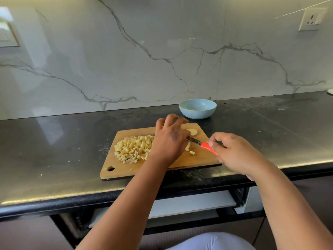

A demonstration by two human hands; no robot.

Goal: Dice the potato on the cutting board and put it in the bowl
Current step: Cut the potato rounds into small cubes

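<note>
left hand [169,139] covers the knife [203,144] tip & whatever it's cutting, plus the right edge of the diced potato pile [133,149]. can't tell if its fingers hold anything. white object [330,91] on the counter [54,145] cut off at right edge, unidentifiable.

Both forearms reach up from the bottom of the frame toward its centre. The left hand [169,141] lies back-up at mid-frame, fingers spread and bent downward, pointing to the upper part of the frame. The right hand [234,154], just right of it, pinches a knife [203,144] handle between thumb and fingers, wrist angled lower right.
</note>
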